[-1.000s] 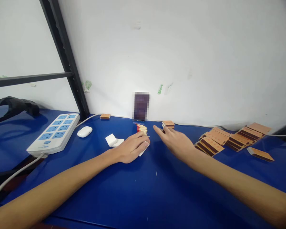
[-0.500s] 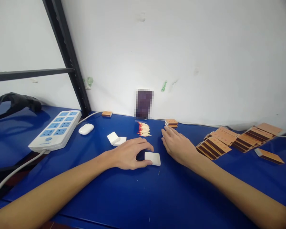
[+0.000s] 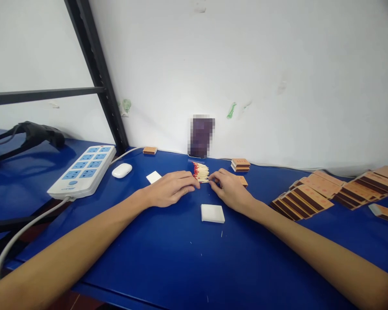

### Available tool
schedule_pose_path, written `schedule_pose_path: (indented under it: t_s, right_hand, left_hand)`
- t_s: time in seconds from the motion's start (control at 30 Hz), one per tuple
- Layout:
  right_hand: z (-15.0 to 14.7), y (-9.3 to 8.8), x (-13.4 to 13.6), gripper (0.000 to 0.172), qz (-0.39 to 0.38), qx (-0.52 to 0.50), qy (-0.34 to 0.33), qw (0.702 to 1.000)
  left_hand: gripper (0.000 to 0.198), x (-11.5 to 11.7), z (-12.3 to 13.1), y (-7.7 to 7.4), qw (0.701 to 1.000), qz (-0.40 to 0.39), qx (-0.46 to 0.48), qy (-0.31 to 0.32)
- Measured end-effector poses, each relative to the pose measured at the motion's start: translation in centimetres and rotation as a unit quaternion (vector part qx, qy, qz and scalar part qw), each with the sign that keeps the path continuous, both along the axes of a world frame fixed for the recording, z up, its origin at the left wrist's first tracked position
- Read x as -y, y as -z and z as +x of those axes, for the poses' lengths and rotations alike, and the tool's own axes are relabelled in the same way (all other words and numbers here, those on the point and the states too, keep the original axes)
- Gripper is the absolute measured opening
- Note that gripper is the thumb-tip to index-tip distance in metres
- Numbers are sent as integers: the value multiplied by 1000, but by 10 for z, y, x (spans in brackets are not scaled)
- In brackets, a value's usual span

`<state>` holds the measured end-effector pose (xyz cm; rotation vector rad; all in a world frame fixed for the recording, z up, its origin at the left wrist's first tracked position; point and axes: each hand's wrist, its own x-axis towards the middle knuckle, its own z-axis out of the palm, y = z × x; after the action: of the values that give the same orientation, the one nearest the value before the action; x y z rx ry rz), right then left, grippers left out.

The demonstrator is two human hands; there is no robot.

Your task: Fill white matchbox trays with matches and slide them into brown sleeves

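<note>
A pile of red-headed matches (image 3: 201, 172) lies on the blue table between my hands. My left hand (image 3: 173, 189) is at its red-tipped side, fingers closed together and fingertips at the nearest matches. From the other side, my right hand (image 3: 231, 191) pinches at the plain ends of the same matches. In front of both hands rests an untouched white matchbox tray (image 3: 212, 213), open side up. Another white tray (image 3: 154, 177) is partly covered by my left hand. Behind my right hand, an orange matchbox (image 3: 243, 181) shows only in part.
Two stacked matchboxes (image 3: 240, 165) stand near the wall, below a blurred dark rectangle (image 3: 201, 137). Rows of matchbox sleeves (image 3: 305, 196) spread at the right. At the left are a power strip (image 3: 84, 170), a white earphone case (image 3: 122, 170) and a single matchbox (image 3: 149, 150).
My left hand has left the white tray and moved up to the matches. My right hand has come from the stacked matchboxes to the matches. The view has shifted slightly.
</note>
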<state>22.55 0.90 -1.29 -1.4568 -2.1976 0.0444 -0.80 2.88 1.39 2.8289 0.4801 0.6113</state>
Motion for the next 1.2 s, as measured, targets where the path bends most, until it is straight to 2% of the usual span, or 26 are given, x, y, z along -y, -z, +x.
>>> schedule_pose_path:
  t_s: [0.13,0.2,0.27,0.37,0.43,0.47,0.53,0.67,0.8,0.9,1.03,1.2]
  right_hand:
    - [0,0,1,15,-13,-13,12,1000]
    - [1,0,1,17,-15,-14,2,1000]
    - [2,0,1,18,-20,-12,-19,1000]
    - [1,-1,1,19,-27,-5,-54,998]
    - [0,-2,1,18,-25,2,-65,998]
    - [-2,-2,0,18,-23,5,-66,998]
    - [-4,-4,-1,16,-20,15,-62,998]
    - [-7,-7,0,15,-13,33,-37,999]
    - [-8,-4,5,13,3,-14,-14,1000]
    - [-7,1,7,11,11,-54,-11,998]
    - [-6,4,5,11,16,-65,-14,998]
    - [-5,2,5,19,1,-25,-11,1000]
  left_hand:
    - [28,-1,3,5,996,71,12,-48]
    - [33,1,5,7,994,81,32,-72]
    - [32,4,9,9,993,55,70,-82]
    - [17,8,17,12,988,-15,128,-88]
    - [6,11,21,15,981,-51,154,-110]
    - [7,12,24,16,977,-61,159,-127]
    - [11,14,27,17,974,-64,144,-161]
    - [18,16,28,17,975,-37,51,-215]
    - [34,17,29,18,967,-6,-30,-253]
    - [39,17,30,17,960,13,-68,-271]
    - [36,17,30,14,959,50,-81,-267]
    - [28,16,31,15,964,64,-44,-253]
